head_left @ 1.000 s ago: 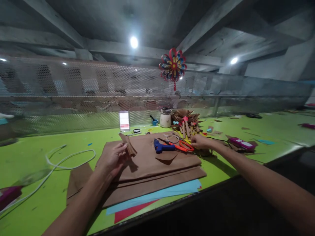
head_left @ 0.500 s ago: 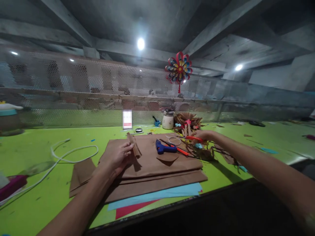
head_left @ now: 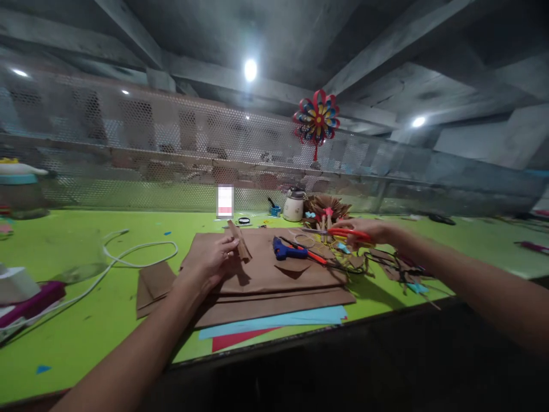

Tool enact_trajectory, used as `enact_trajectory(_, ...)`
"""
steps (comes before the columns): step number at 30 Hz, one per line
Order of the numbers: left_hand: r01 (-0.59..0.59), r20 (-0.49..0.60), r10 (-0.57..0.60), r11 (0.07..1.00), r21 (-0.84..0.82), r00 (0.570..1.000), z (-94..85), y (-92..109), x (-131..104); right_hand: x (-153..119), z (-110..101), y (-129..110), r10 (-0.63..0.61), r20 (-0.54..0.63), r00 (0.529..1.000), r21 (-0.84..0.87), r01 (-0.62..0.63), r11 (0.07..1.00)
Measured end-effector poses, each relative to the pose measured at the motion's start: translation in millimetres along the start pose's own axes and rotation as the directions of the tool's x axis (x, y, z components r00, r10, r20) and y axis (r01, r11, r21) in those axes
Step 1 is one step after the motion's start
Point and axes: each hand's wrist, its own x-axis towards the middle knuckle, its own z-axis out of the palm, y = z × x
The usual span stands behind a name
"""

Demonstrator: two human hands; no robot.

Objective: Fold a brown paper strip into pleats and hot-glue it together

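Note:
My left hand (head_left: 218,260) pinches a narrow folded strip of brown paper (head_left: 240,243) above a stack of brown paper sheets (head_left: 257,277). To the right, my right hand (head_left: 369,232) is closed round the red handles of a pair of scissors (head_left: 349,233), whose blades point left. Between the hands, a blue glue gun (head_left: 289,250) lies on the stack, beside an orange-and-black tool (head_left: 315,257) that I cannot make out fully. A small curved brown paper piece (head_left: 293,270) lies just in front of the glue gun.
Light blue paper (head_left: 278,321) and red paper (head_left: 240,339) stick out under the stack's front edge. A white cable (head_left: 141,249) loops at left. Behind stand a white bottle (head_left: 294,206) and a brown paper craft (head_left: 328,209). Scraps (head_left: 398,266) litter the right side.
My right hand has lifted the scissors slightly away from the paper craft and scraps, and their red handles show more clearly. My left hand still holds the brown strip. The view has shifted a little.

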Motion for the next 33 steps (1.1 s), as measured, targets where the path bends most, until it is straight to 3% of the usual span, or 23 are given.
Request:
enact_trajectory(2,-0.009,0.003,0.009,1.0,0.001,1.0,-1.7,-0.1,0.5,-8.8,16.3,1.6,-0.107,0.06,0.992,0.152,0.097,0.984)
enact_trajectory(5,-0.078,-0.008,0.077,0.997,-0.027,0.997,-4.0,0.1,0.0,-18.8,48.9,-0.6,-0.308,0.013,0.951,0.349,0.285,0.893)
enact_trajectory(8,-0.139,0.008,0.14,0.988,-0.062,0.99,-5.1,3.3,-2.3,-21.2,88.4,-12.7,-0.419,0.057,0.906,0.419,0.359,0.834)
enact_trajectory(11,-0.242,0.004,0.244,0.963,-0.118,0.97,-5.1,10.8,-5.9,-14.0,126.1,-30.0,-0.451,0.153,0.879,0.319,0.388,0.865)
enact_trajectory(15,-0.355,-0.046,0.353,0.915,-0.192,0.935,-5.0,21.6,-10.4,5.5,158.5,-43.8,-0.479,0.066,0.875,0.039,0.477,0.878)
enact_trajectory(19,-0.413,-0.074,0.407,0.884,-0.22,0.911,-5.4,26.1,-12.5,17.8,168.8,-43.0,-0.507,0.048,0.861,-0.063,0.509,0.859)
enact_trajectory(23,-0.433,-0.062,0.431,0.874,-0.22,0.9,-2.8,27.8,-14.7,13.2,173.5,-40.5,-0.511,-0.034,0.859,-0.153,0.501,0.852)
enact_trajectory(33,-0.359,0.087,0.378,0.916,-0.181,0.922,11.8,27.6,-27.2,3.6,179.1,-37.2,-0.543,-0.159,0.824,-0.26,0.496,0.829)
